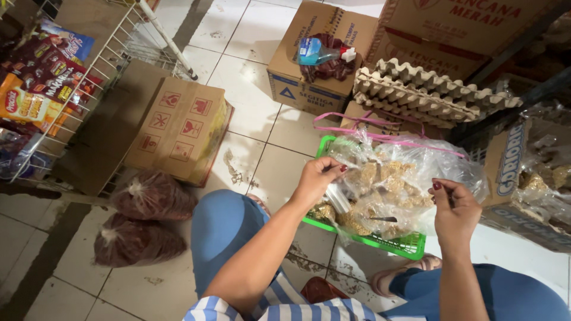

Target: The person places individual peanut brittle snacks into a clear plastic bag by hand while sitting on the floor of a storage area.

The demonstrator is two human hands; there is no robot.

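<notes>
Brown boxes (178,128), clear bag (392,178) in green basket (410,245).

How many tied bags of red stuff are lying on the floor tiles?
2. One red bag lies beside the brown cardboard box; the other red bag lies just below it, nearer the person's knee. More may be hidden outside the view.

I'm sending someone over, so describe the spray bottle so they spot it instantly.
Look at the stacked cardboard boxes along the far edge of the tiled floor. The spray bottle lies on its side atop the nearest one, on a dark red bundle; it alone is clear blue with a white nozzle.
</notes>
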